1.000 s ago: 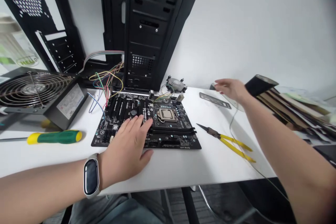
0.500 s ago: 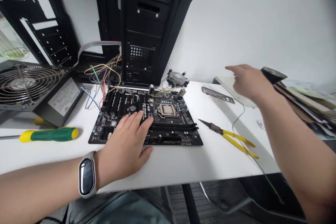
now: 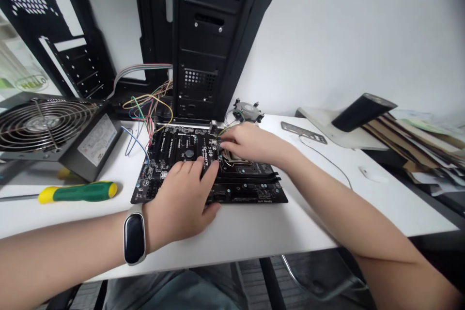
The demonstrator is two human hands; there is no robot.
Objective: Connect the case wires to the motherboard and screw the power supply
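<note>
A black motherboard (image 3: 250,194) lies on the white table, its metal processor socket (image 3: 229,161) partly covered by my right hand. My left hand (image 3: 185,196) rests flat on the board's front left part, fingers stretched out and holding nothing. Over the socket, my right hand (image 3: 247,141) has its thumb and fingertips drawn together by a thin fan cable and a small connector on the board. What sits between those fingertips is hidden. Behind the board stands a small round cooling fan (image 3: 249,111), with thin wires running toward my right fingers.
A black computer case (image 3: 203,48) rises behind the board, with loose coloured wires (image 3: 150,106). A power supply (image 3: 90,147) and a green-yellow screwdriver (image 3: 82,192) lie left. On the right are an I/O shield plate (image 3: 303,131), a black cylinder (image 3: 363,111) and stacked papers (image 3: 395,140).
My right hand has come from the far right of the table to the board, and its arm now covers the yellow-handled pliers. My left hand stays on the board. The view shifted slightly.
</note>
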